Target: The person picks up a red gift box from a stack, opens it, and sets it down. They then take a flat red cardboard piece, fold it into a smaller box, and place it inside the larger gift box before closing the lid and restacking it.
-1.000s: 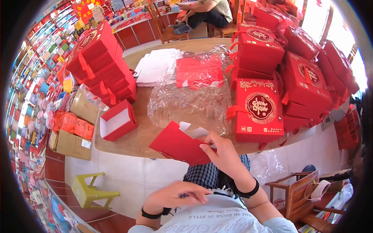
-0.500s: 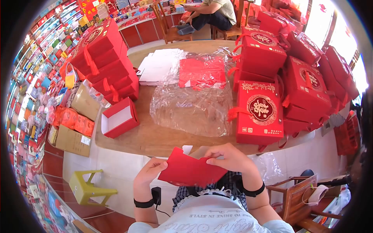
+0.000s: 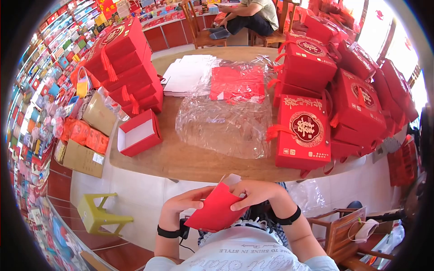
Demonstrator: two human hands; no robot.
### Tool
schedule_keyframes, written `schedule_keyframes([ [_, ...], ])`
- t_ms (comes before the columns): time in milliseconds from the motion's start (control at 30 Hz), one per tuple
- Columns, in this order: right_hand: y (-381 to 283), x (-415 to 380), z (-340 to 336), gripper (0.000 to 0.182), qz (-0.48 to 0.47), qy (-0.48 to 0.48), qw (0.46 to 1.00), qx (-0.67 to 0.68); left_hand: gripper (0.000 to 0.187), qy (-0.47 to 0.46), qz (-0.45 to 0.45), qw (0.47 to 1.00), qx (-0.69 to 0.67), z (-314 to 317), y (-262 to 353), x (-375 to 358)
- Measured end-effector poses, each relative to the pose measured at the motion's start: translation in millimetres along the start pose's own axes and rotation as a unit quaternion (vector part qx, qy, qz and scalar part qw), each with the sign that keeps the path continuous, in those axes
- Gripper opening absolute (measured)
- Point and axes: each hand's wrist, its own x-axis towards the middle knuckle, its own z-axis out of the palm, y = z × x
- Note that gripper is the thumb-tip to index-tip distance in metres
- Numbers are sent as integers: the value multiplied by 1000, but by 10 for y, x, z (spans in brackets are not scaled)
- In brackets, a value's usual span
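In front of my body I hold a red cardboard piece (image 3: 217,209) with a pale inner side, bent and tilted, with flaps at its top edge. My left hand (image 3: 186,201) grips its left edge, thumb on the red face and fingers behind. On the upper right side, my right hand (image 3: 254,195) is closed around the edge with its thumb on the red face; some of its fingers are hidden behind or inside the piece. On the table beyond lie a stack of white sheets (image 3: 187,74) and flat red pieces (image 3: 237,83) partly covered by clear plastic wrap (image 3: 221,131).
An open red box (image 3: 140,135) stands at the table's left, by stacked red gift boxes (image 3: 126,67). More red gift boxes (image 3: 303,131) crowd the right side. A green stool (image 3: 101,212) and wooden chair (image 3: 339,235) flank me. A person (image 3: 253,18) sits beyond the table.
The red piece has gone from spread fairly flat to bent and more upright. My right hand has moved left, closer to my left hand.
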Motion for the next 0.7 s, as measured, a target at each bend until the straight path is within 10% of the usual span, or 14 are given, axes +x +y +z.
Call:
schedule_keyframes([
  [400, -126, -10, -127, 32, -8, -11, 1000, 10, 74, 36, -27, 985, -164, -156, -221, 167],
  [700, -43, 19, 26, 57, -24, 414, 842, -345, 46, 306, 143, 941, 36, -395, 17, -140],
])
